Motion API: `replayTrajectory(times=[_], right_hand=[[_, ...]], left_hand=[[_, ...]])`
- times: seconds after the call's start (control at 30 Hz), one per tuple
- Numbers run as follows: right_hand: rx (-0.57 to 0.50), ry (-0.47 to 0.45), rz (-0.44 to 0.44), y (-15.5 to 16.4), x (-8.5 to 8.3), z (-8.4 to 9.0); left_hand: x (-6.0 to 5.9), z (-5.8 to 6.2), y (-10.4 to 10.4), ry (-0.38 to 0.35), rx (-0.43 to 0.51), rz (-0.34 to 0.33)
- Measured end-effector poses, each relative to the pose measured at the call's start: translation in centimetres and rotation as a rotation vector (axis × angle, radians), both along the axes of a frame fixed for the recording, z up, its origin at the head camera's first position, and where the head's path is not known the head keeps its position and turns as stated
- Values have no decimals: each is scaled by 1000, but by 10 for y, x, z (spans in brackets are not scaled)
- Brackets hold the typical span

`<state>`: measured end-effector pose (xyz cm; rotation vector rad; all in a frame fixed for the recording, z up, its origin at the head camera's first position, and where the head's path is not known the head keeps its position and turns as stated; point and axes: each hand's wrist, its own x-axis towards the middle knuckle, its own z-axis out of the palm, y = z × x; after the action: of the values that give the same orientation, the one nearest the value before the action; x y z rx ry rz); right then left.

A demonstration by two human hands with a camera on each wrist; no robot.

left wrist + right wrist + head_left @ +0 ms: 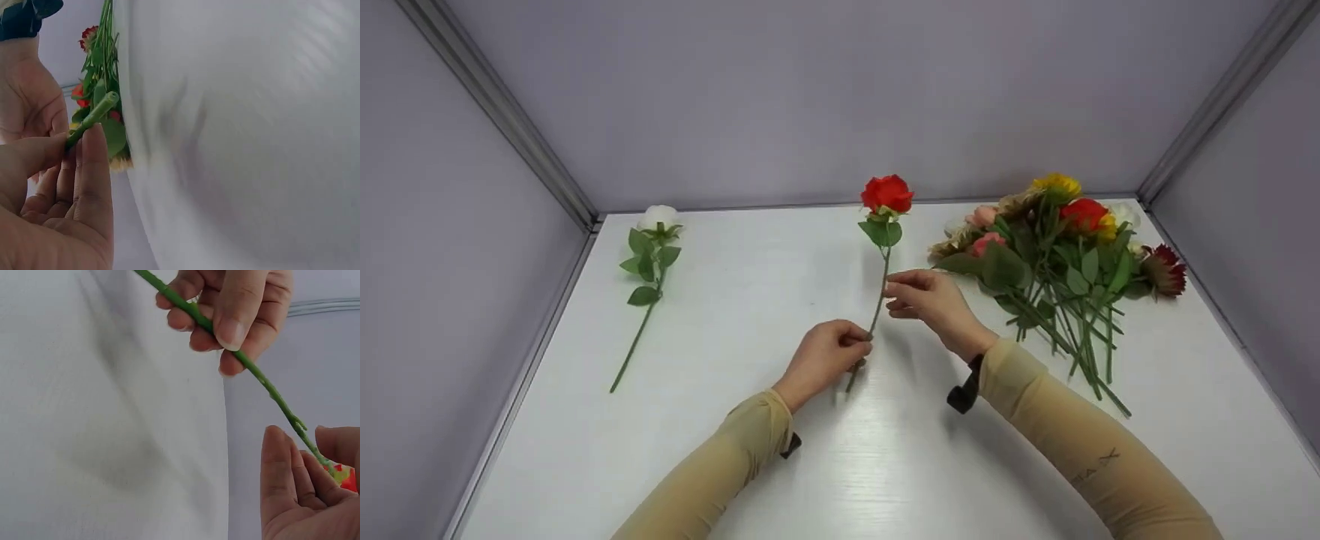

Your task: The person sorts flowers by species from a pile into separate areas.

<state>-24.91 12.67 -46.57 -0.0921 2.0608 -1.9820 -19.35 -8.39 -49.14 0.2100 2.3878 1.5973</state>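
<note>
Flowers, artificial. Single stems: two. One red rose, held above the middle of the white table, bloom toward the back wall, stem running down toward the person. One white rose, lying flat at the table's left side, well apart from both hands.

Bunch: one pile of mixed flowers at the right, heads yellow, red, pink, cream and dark red; exact stem count cannot be told, as the stems overlap. The pile lies just beside the right hand, not touching it.

Hands: two. Left hand grasps the lower stem, fingers curled round it, thumb pressed along it; the cut end sticks out past the fingers in the left wrist view. Right hand sits higher on the same stem, below the leaves; fingertips close about the stem in a light pinch.

Sleeves: two, tan. Dark wrist straps: two. Grey walls enclose the table on three sides.
</note>
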Motion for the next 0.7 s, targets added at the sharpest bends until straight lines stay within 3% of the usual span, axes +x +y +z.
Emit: replayTrajectory(times=[0.07, 0.17, 0.37, 0.53, 0.7], right_hand=[[87, 41, 34, -7, 2, 0], [313, 175, 120, -19, 9, 0], [799, 608, 360, -56, 27, 2], [1013, 886, 487, -91, 37, 4], [1109, 1010, 541, -118, 42, 2]], left_hand=[[-5, 3, -22, 37, -114, 39], [-11, 5, -67, 127, -316, 109], [-15, 9, -169, 276, -674, 241], [-12, 6, -228, 355, -836, 326], [-10, -6, -257, 369, -893, 375]])
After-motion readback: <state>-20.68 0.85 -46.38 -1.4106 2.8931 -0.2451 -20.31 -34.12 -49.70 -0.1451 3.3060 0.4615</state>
